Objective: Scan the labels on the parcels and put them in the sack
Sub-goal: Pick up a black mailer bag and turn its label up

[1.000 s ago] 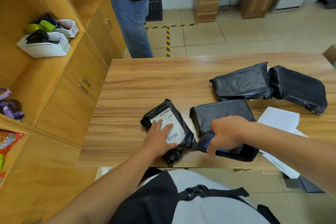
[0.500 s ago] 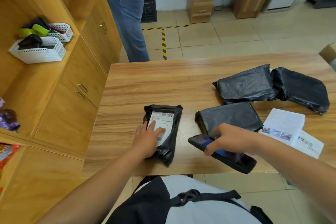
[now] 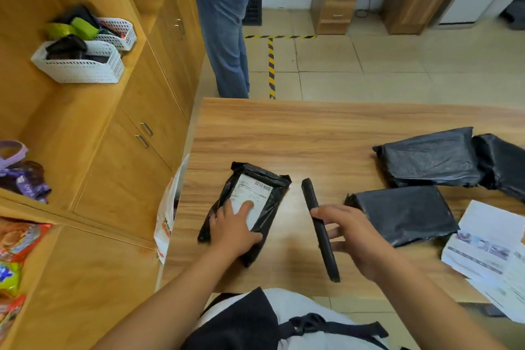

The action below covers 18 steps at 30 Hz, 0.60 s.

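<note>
Left hand (image 3: pixel 235 231) presses its spread fingers flat on the parcel (image 3: pixel 274 207) label (image 3: pixel 250 190). Just right, the right hand (image 3: pixel 360 236) clamps the scanner (image 3: pixel 308 196).

Parcel (image 3: pixel 272 207): we see glossy black wrap.
Label (image 3: pixel 250 193): white, with black barcode stripes.
Scanner (image 3: pixel 319 224): plain black to us.
Table (image 3: pixel 312 136): we read light brown wood grain.
Floor tape (image 3: pixel 271 65): yellow and black stripes.
Sack (image 3: pixel 167 207): white, orange-red print.
</note>
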### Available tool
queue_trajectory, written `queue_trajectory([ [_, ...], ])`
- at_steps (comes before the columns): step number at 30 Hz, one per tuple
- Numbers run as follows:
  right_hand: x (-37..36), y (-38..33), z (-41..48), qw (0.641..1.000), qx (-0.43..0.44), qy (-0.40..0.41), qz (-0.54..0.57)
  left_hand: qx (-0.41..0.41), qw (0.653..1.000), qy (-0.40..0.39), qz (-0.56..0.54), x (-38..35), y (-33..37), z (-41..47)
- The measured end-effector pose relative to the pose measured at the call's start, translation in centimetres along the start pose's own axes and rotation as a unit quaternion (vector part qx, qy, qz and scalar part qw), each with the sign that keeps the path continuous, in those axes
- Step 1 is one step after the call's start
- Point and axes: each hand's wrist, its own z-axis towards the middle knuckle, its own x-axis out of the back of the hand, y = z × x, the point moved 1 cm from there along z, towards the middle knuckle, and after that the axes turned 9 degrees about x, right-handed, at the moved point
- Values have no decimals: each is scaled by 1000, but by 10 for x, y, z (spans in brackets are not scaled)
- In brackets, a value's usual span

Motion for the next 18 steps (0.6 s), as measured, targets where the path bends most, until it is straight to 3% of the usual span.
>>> queue_trajectory([
  [12, -85, 4, 20, 1000, -12, 25, -5, -18, 999, -32, -40, 22, -52, 19],
  [18, -118, 4, 30, 999, -11, 40, 3, -48, 998, -10, -48, 19, -63, 26],
])
